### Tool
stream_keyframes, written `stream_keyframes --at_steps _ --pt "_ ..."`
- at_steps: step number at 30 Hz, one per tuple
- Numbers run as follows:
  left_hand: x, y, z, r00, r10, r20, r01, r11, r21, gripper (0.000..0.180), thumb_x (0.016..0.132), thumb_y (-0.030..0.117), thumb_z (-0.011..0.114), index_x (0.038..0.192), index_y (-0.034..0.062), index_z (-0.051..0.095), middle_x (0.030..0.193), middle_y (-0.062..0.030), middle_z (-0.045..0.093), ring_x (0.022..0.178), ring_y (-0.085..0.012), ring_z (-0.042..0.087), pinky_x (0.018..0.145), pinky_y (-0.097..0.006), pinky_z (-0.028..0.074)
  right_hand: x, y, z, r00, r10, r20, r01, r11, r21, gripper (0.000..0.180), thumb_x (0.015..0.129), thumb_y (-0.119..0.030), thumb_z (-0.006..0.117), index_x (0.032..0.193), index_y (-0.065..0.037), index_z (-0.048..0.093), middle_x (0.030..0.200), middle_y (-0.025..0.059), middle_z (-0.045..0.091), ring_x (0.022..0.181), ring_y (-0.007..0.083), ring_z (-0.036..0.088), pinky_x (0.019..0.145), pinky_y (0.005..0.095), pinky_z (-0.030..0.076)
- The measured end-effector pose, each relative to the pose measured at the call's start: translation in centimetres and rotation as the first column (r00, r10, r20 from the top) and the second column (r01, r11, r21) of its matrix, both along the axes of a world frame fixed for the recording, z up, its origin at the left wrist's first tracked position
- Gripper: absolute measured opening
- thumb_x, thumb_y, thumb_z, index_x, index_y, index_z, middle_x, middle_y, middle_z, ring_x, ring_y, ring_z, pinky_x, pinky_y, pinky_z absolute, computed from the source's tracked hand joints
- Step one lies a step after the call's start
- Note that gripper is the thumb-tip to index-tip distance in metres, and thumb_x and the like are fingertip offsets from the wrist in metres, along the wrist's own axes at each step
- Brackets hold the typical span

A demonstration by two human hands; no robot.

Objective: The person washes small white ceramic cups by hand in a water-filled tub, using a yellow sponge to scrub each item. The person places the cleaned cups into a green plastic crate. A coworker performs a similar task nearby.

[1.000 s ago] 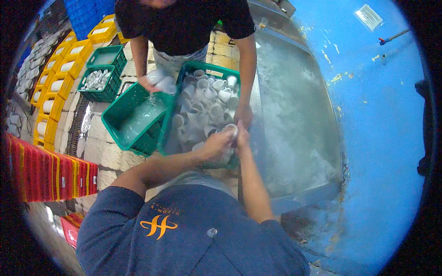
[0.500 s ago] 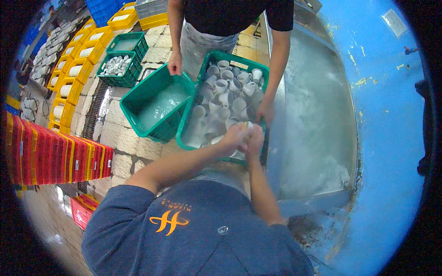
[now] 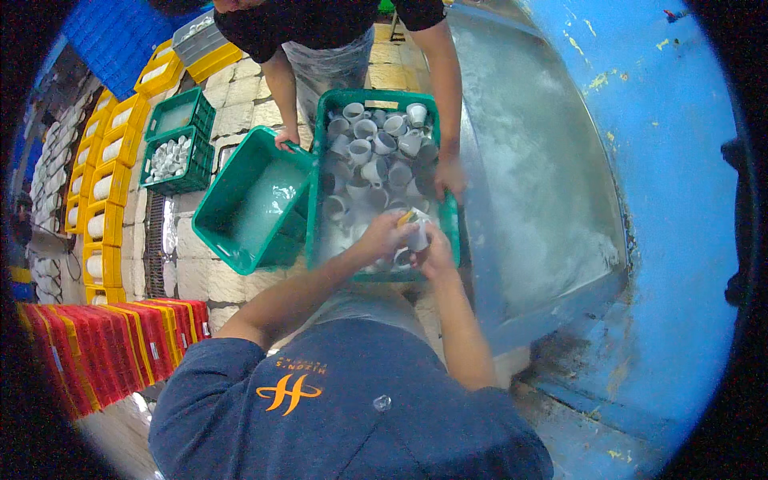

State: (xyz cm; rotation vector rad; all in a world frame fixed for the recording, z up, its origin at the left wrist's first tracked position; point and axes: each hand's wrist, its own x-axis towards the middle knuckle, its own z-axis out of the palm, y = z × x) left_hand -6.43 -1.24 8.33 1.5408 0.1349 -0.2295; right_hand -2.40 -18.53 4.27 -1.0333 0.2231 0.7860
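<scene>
Over the near end of a green crate [image 3: 319, 200], both my hands work on one white cup [image 3: 419, 237]. My right hand [image 3: 435, 253] is closed around the cup's side. My left hand [image 3: 386, 235] is closed on a small yellow piece [image 3: 408, 217], which looks like a sponge, pressed at the cup's rim. Several white cups [image 3: 374, 171] lie jumbled in the crate, the nearest ones sitting in cloudy water. My fingers hide part of the cup and most of the yellow piece.
Opposite me, a person grips the crate's right rim with one hand [image 3: 450, 178] and a tilted green tub [image 3: 210, 210] of water with the other. A tank of cloudy water [image 3: 536, 176] lies right, beside a blue wall [image 3: 672, 240]. Red crates [image 3: 112, 344] and yellow crates [image 3: 104, 224] stand left.
The cup has turned between my hands and shows more plainly, with the yellow piece visible at its rim. The person opposite leans further in. The whole view has shifted.
</scene>
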Motion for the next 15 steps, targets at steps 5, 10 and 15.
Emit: stream_keyframes --at_steps 5,10,15 --pt "1.8 3.2 -3.9 0.974 0.158 0.165 -0.195 0.95 0.242 0.027 0.095 0.029 0.064 0.111 0.0071 0.067 0.074 -0.0047 0.064 0.059 -0.0192 0.061 0.056 -0.036 0.052 -1.8 -0.9 3.6 0.998 0.008 -0.061 0.01 0.954 0.299 0.04 0.102 -0.024 0.04 0.138 -0.008 0.043 0.114 0.0251 0.065 0.09 0.0398 0.071 0.057 0.0377 0.062" --pt "2.1 6.2 -9.1 0.883 -0.465 0.058 0.076 0.263 0.962 0.019 0.084 0.016 0.063 0.097 0.0032 0.069 0.089 -0.0191 0.068 0.088 -0.0364 0.067 0.076 -0.049 0.051 -1.9 -1.4 4.0 0.991 -0.021 -0.136 0.058 0.959 0.276 0.043 0.099 -0.011 0.041 0.141 -0.002 0.039 0.119 0.029 0.061 0.107 0.046 0.066 0.073 0.0374 0.065" --pt "2.2 4.7 -4.4 0.989 -0.058 0.136 -0.062 0.672 0.738 0.025 0.089 0.019 0.062 0.11 0.0089 0.07 0.11 -0.0148 0.069 0.097 -0.0379 0.066 0.083 -0.049 0.053 -0.4 -1.8 4.6 0.996 -0.08 -0.025 0.082 0.995 0.059 0.04 0.091 0.001 0.052 0.13 -0.002 0.046 0.107 0.0172 0.063 0.09 0.0338 0.071 0.067 0.0333 0.062"
